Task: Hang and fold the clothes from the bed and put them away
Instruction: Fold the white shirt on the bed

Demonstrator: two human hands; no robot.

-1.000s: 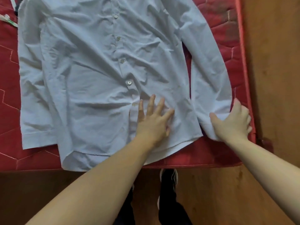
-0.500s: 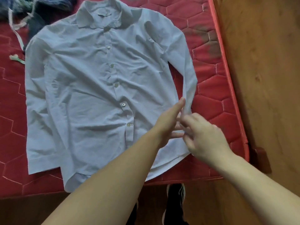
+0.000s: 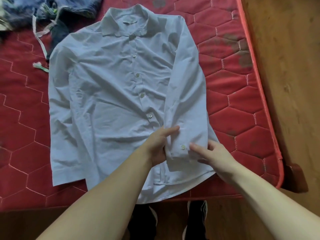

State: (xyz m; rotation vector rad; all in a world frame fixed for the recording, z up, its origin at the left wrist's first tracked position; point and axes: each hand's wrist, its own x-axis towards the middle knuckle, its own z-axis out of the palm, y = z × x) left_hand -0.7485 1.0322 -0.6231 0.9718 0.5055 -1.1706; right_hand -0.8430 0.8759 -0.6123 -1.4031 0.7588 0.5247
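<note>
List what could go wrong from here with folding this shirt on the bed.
1. The shirt is wrinkled across the front; folding now would likely press the creases in.
2. The hem hangs over the mattress edge, so a tug could drag it toward the floor.
3. Only the sleeve that the left hand grips and the right hand touches lies folded in; the other sleeve lies out, so the fold may come out lopsided.
</note>
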